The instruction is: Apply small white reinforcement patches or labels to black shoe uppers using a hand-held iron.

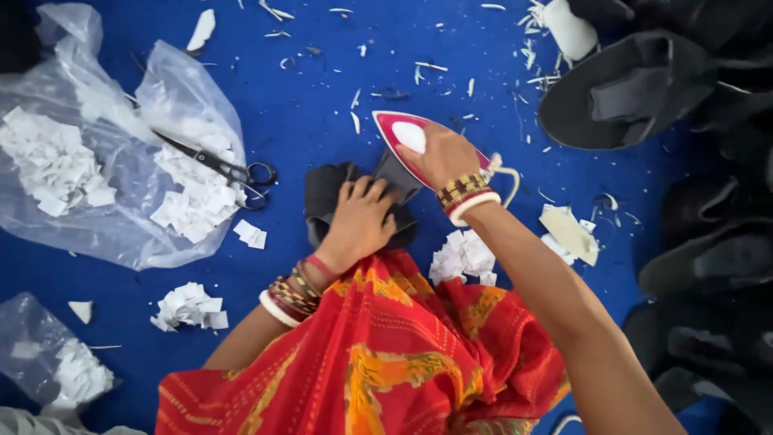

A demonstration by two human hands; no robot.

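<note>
My right hand [441, 157] grips the handle of a red and white clothes iron [403, 133] that rests on the blue cloth surface, its tip pointing to the upper left. Pressed flat under my left hand [360, 219] is a piece of black fabric [326, 193], just left of the iron's base. Both wrists wear several bangles. My red and orange patterned garment [386, 346] covers my lap below the fabric.
Black scissors [213, 163] lie on a clear plastic bag [121, 145] of white paper pieces at left. Small white paper piles [191, 308] [463, 256] sit near my lap. Stacked black shaped fabric parts [636, 89] fill the right side. A second bag [48, 358] lies bottom left.
</note>
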